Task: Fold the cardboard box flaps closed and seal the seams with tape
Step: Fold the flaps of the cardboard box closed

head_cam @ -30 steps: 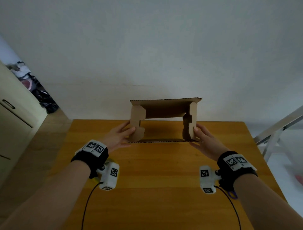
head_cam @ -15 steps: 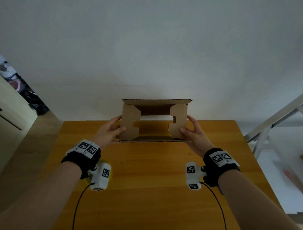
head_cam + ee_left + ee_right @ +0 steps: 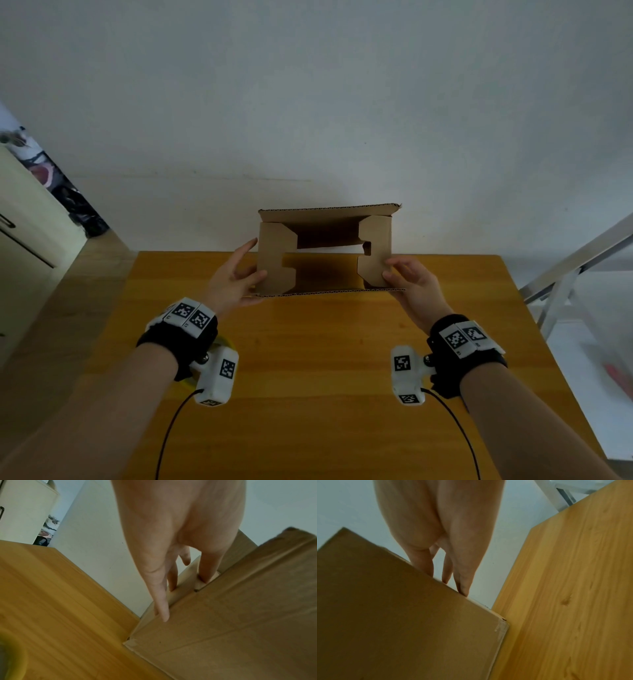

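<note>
Pale wall rises behind a honey-coloured wooden table (image 3: 315, 342), and the cardboard box (image 3: 325, 219) is held above its far half, open end turned toward the person; all places below are given from that box. At its left side the left hand (image 3: 233, 284) grips the edge, thumb on the left side flap (image 3: 274, 260) and fingers (image 3: 163, 601) laid along the outer wall; at its right side the right hand (image 3: 411, 284) pinches the right side flap (image 3: 375, 253), fingers (image 3: 462, 582) on the outside panel. Both hands are partly curled on cardboard, neither spread wide. A second ago the two side flaps stood nearly edge-on; now both are swung inward across the opening, broad faces showing (a dark gap remains between them); the upper flap (image 3: 329, 211) and lower flap (image 3: 329, 292) still jut outward. So the minor flaps look nearly folded, and I judge the long flaps come next, then taping. Nearer the person than the box, under the left wrist, a yellow ring (image 3: 15, 655) (possibly a tape roll) lies on the table.
</note>
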### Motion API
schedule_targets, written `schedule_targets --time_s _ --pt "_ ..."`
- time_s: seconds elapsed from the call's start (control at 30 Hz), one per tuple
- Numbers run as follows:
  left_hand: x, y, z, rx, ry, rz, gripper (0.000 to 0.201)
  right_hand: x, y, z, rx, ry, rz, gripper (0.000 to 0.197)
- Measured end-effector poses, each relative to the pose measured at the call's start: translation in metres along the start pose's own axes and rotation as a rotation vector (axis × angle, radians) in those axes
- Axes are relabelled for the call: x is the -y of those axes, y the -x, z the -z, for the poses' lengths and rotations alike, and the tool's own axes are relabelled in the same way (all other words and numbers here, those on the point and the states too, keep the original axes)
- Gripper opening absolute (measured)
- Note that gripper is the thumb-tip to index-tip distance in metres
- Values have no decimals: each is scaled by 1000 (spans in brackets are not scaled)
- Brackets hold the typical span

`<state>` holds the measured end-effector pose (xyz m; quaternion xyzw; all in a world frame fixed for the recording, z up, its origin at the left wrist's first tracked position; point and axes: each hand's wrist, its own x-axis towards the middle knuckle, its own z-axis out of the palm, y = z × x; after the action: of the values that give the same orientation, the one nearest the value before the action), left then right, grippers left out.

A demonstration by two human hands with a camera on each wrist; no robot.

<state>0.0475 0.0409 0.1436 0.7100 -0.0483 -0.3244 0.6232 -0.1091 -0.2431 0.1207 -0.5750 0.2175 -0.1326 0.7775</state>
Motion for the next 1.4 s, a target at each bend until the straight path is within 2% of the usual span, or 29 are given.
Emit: schedule_targets --time_s 0.07,0.1,0.2,0.33,0.4,0.5,0.7,0.83,0.9,1.0,1.13,1.3,1.4 --pt "0 1 -1 7 6 -7 68 -2 -2 -1 3 37 -8 16" --pt "0 1 -1 6 7 -5 67 -3 -2 0 16 37 -31 15" --pt "1 1 -1 -4 1 -2 65 4 0 3 78 -58 -116 43" --pt "1 0 -3 -21 -6 3 65 6 1 8 122 -79 -169 55" --pt "1 1 -4 -21 18 20 65 4 1 9 175 1 -156 64" --pt "1 1 -5 -10 45 34 65 5 1 7 230 101 -129 66" --pt "0 0 -6 -11 59 22 65 9 1 1 142 228 -66 43" --pt "-6 5 -9 -38 73 7 52 12 -1 -4 62 268 -28 38" --pt "-11 9 -10 4 68 25 55 14 -1 -6 40 303 -14 36" --pt "-17 13 -10 57 28 30 67 17 -1 -7 10 335 3 43" --pt "-22 14 -9 34 -35 3 82 24 -1 -12 -26 312 1 54" --pt "-29 17 -11 -23 -106 -40 73 28 4 -19 -65 328 2 79" --pt "-29 19 -13 -55 -171 -58 75 26 6 -20 -76 379 -18 82"
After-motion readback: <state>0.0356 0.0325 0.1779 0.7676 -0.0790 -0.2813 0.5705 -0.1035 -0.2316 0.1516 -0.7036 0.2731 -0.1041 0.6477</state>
